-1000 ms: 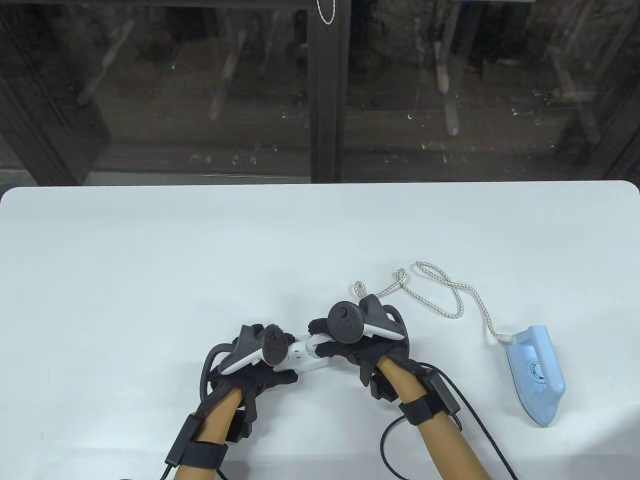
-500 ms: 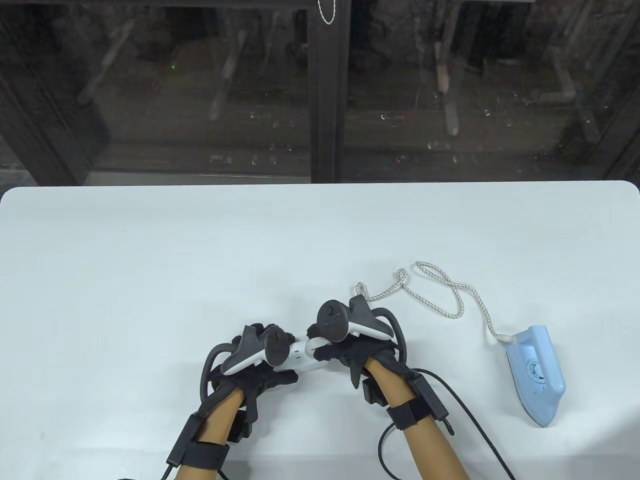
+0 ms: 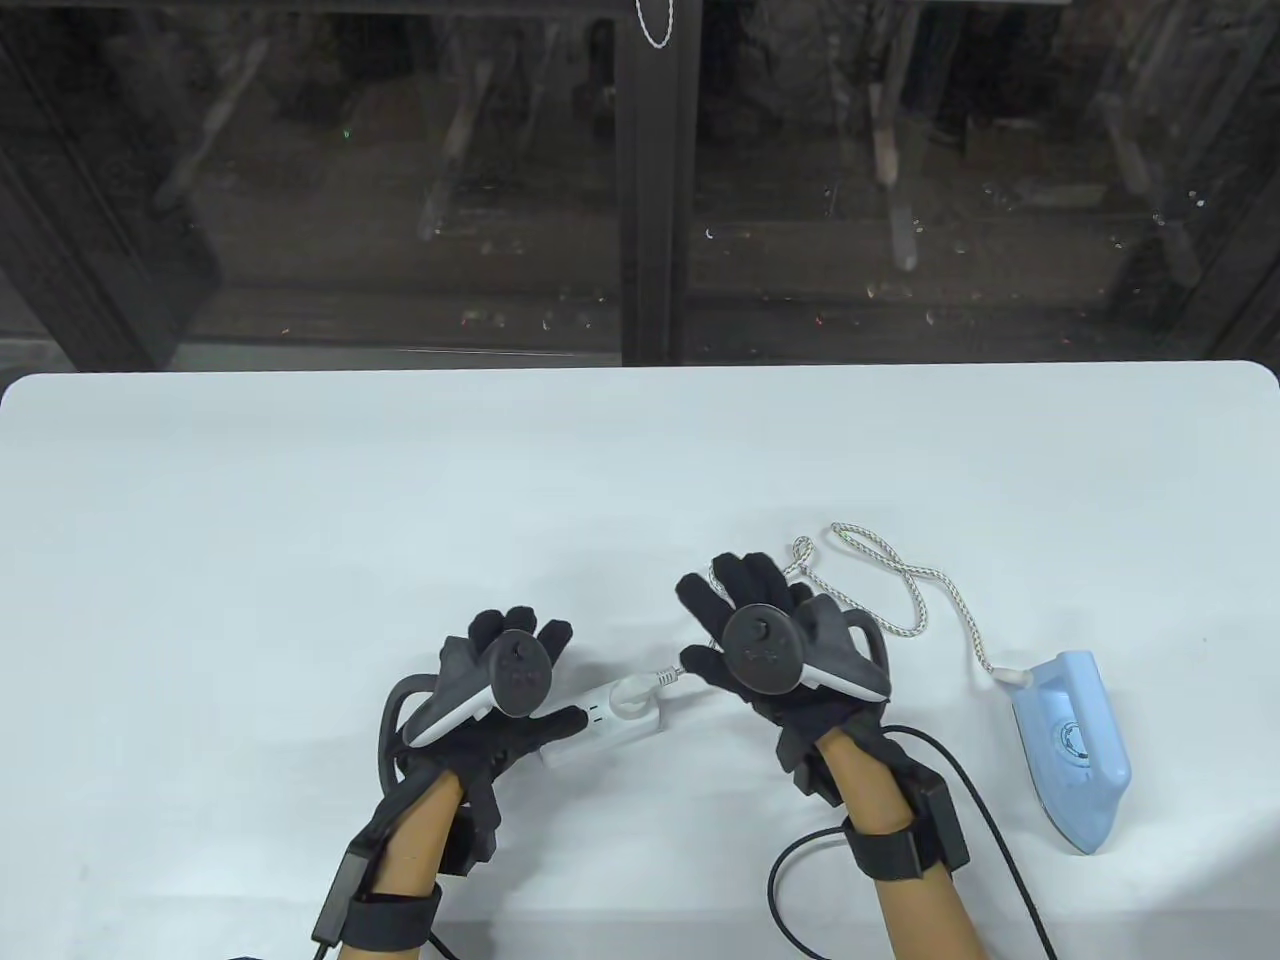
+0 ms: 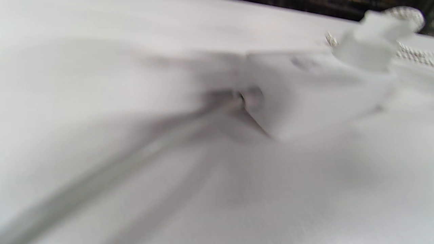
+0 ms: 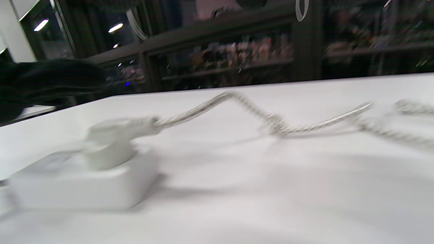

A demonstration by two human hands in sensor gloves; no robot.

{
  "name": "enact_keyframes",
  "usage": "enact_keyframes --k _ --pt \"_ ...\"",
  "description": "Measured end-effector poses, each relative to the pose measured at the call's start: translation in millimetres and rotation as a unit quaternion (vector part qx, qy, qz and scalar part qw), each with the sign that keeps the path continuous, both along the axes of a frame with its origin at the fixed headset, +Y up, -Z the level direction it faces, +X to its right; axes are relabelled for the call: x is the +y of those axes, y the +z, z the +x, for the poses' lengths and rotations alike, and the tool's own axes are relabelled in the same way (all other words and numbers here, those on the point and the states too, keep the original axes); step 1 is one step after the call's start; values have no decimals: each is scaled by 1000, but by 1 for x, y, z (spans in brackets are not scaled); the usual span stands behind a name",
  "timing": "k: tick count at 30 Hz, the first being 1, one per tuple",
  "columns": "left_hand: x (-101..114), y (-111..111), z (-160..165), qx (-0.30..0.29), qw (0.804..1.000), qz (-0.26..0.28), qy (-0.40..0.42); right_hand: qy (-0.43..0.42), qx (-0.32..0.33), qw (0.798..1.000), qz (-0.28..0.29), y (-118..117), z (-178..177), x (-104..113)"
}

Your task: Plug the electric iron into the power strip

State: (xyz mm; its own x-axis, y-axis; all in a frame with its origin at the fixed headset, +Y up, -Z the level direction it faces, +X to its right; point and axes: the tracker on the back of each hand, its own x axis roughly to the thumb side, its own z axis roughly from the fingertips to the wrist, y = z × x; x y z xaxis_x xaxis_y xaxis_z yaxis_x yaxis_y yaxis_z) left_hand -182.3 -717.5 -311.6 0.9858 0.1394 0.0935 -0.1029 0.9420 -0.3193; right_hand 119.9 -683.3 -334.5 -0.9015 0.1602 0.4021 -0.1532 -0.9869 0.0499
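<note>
Pale-blue plastic electric iron (image 3: 1072,750) lies at the right of the smooth white table (image 3: 300,500). Its braided, speckled fabric cord (image 3: 905,575) loops to a rounded white plug (image 3: 632,697) seated in the boxy white power strip (image 3: 600,722). Left gloved hand (image 3: 500,700) and right gloved hand (image 3: 765,640) hover spread-fingered, holding nothing.
</note>
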Motion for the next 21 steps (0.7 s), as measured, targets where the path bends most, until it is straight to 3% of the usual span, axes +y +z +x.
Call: enact_keyframes --k 3,6,11,16,21 --pt "8 2 -18 45 996 65 -34 21 -49 998 44 -1 28 -4" --pt "7 1 -33 70 991 90 -68 45 -73 995 42 -4 44 -14" --pt "-11 -5 -49 111 986 51 -109 98 -111 989 0 -9 58 -35" --pt "-29 -10 -53 117 983 -1 -144 133 -130 982 -36 -11 65 -52" --pt "-33 -11 -52 113 983 -11 -143 137 -131 980 -52 -13 67 -58"
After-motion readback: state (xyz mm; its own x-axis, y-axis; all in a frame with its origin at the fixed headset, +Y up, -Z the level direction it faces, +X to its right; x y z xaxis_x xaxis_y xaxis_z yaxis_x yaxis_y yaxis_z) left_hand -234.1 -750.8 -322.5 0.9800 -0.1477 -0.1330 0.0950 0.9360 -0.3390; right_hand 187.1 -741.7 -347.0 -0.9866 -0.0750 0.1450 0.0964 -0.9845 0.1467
